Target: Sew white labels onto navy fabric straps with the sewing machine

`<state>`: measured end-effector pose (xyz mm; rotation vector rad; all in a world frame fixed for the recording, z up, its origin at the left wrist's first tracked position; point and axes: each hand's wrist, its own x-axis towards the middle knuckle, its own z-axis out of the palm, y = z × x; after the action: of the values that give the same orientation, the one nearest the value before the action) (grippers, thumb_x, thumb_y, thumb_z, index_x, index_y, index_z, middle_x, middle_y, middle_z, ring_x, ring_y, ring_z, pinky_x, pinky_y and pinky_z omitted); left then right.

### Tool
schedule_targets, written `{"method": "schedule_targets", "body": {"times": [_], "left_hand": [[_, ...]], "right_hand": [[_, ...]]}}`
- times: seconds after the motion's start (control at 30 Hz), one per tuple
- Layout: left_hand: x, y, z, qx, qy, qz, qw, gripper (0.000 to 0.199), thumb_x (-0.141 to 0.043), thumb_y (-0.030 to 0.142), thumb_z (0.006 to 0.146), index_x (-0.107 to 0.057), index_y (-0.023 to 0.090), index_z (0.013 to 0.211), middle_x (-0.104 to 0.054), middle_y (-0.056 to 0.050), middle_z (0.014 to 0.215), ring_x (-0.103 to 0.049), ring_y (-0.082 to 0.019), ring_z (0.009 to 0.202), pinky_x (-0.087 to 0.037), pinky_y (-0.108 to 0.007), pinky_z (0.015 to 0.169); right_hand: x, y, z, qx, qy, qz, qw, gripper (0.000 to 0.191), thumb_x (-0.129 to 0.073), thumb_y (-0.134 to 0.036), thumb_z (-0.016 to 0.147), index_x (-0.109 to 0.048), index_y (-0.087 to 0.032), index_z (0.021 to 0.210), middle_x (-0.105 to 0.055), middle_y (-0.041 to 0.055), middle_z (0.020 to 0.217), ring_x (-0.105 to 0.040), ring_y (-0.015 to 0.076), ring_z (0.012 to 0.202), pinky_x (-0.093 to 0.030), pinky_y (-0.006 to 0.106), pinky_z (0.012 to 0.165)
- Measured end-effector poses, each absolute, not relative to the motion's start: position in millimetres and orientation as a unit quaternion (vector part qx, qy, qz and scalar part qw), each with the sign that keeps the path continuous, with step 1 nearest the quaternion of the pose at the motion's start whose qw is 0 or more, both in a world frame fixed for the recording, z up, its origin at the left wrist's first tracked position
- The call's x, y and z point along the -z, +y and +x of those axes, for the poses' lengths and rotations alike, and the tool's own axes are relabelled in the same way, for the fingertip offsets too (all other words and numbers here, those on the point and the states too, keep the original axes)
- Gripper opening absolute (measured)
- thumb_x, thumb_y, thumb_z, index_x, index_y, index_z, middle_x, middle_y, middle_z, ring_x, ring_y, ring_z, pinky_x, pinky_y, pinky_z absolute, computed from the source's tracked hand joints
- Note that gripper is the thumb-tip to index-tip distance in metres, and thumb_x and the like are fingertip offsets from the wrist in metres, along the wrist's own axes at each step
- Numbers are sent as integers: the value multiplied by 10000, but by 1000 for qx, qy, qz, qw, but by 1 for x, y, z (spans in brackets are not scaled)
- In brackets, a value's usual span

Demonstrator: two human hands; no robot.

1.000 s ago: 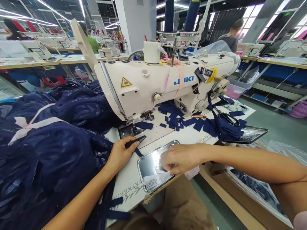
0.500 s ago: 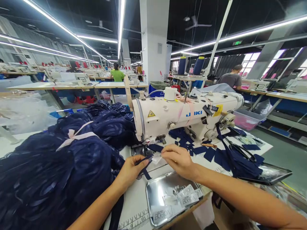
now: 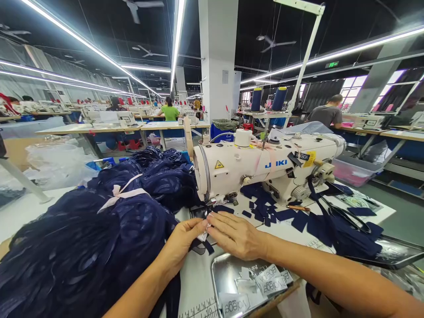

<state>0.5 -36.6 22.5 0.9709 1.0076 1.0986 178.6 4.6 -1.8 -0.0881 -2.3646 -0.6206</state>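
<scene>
My left hand pinches a narrow navy fabric strip between thumb and forefinger, in front of the needle area of a white sewing machine. A small white label with dark print lies against the strip, under the fingertips. My right hand comes in from the right, its fingers long and close together, with the fingertips on the label next to my left thumb. Its thumb is hidden. The machine's presser foot is partly covered by the hands.
A large navy lace heap tied with a pale ribbon fills the left. A metal tray with printed labels sits at the front edge. Navy scraps, a wooden-handled tool and black scissors lie at right. Co-workers sit beyond.
My right hand has moved left and brought the white label against the navy strip, and its fingers have straightened. The hands now meet near the needle. The view has shifted slightly.
</scene>
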Motion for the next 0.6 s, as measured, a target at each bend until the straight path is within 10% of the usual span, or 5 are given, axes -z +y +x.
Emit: {"method": "schedule_targets", "body": {"times": [0.27, 0.6], "left_hand": [[-15, -37, 5, -463, 508, 430, 586, 281, -722, 389, 523, -626, 133, 589, -514, 32, 501, -420, -73, 446, -349, -196, 417], [-17, -36, 10, -471, 527, 449, 547, 294, -738, 387, 484, -623, 125, 554, -473, 45, 487, -365, -50, 463, -302, -170, 420]], "right_hand": [[1, -5, 183, -84, -853, -216, 468, 245, -323, -127, 853, -538, -103, 968, -609, 130, 950, -556, 171, 934, -472, 340, 802], [-8, 9, 159, -559, -655, -321, 394, 149, -611, -273, 656, -563, -136, 626, -504, -44, 558, -450, 80, 550, -362, 222, 574]]}}
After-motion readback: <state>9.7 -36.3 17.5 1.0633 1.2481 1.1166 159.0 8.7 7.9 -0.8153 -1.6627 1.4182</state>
